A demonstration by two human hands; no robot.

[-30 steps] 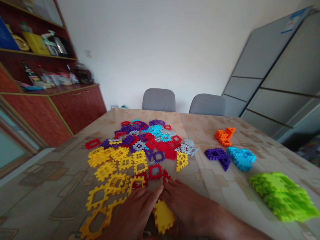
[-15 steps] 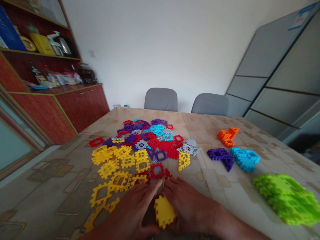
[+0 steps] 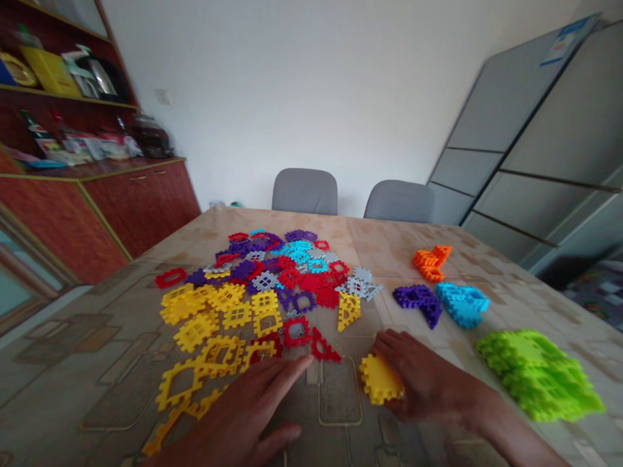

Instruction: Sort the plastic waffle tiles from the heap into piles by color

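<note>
Meanwhile, right hand (image 3: 423, 373) on yellow plastic tile (image 3: 379, 379), bottles (image 3: 35, 133) on the sideboard (image 3: 141, 194).

My right hand (image 3: 426, 373) cupping a yellow plastic tile (image 3: 380, 379) on the counter (image 3: 374, 250), just in front of the heap of mixed tiles (image 3: 272, 285), my left hand (image 3: 233, 408) spread flat beside that heap, green stack (image 3: 535, 376), blue stack (image 3: 462, 305), purple stack (image 3: 416, 303), orange stack (image 3: 431, 263) to its right

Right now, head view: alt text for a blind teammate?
The person's right hand cups a yellow interlocking plastic piece on a patterned tablecloth, the left hand beside a pile of multicoloured plastic pieces. To the right: orange stack, purple stack, blue stack, green stack.
</note>
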